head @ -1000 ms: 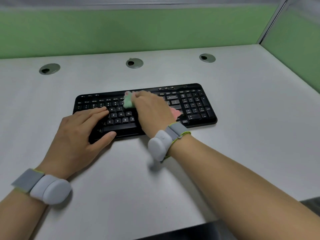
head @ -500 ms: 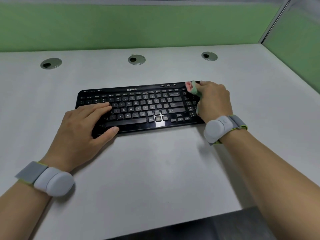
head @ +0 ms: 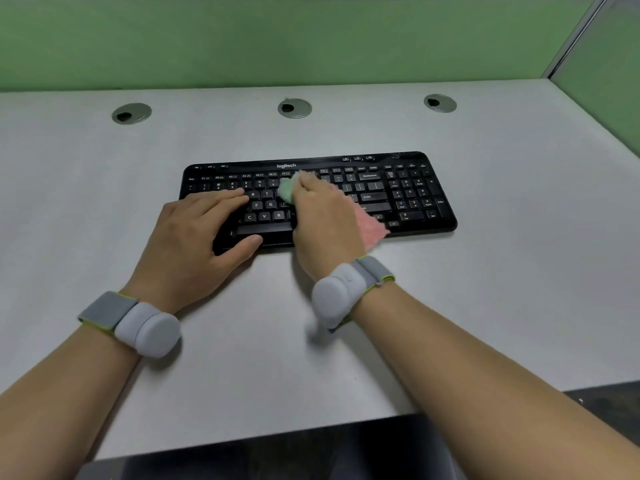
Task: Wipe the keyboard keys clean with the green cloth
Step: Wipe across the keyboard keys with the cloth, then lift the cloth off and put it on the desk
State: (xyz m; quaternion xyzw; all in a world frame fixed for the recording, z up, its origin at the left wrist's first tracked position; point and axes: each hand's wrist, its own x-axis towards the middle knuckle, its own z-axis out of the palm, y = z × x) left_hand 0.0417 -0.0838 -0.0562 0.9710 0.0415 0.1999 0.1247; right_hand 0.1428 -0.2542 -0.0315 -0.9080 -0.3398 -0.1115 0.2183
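A black keyboard [head: 408, 192] lies on the grey desk [head: 502, 271]. My right hand [head: 325, 220] presses a cloth onto the middle keys; a pale green part of the cloth [head: 287, 192] shows ahead of my fingers and a pink part sticks out to the right under my palm. My left hand [head: 197, 237] lies flat on the keyboard's left end, fingers spread over the keys and thumb at the front edge. Most of the cloth is hidden under my right hand.
Three round cable grommets [head: 294, 108] sit in a row near the back of the desk. Green partition walls [head: 277, 39] close the back and right sides. The desk's front edge [head: 259, 441] runs below my forearms. Both wrists wear grey bands.
My right hand swept the cloth from the middle keys to the keyboard's right end, then back to the middle. My left hand stayed on the left end.
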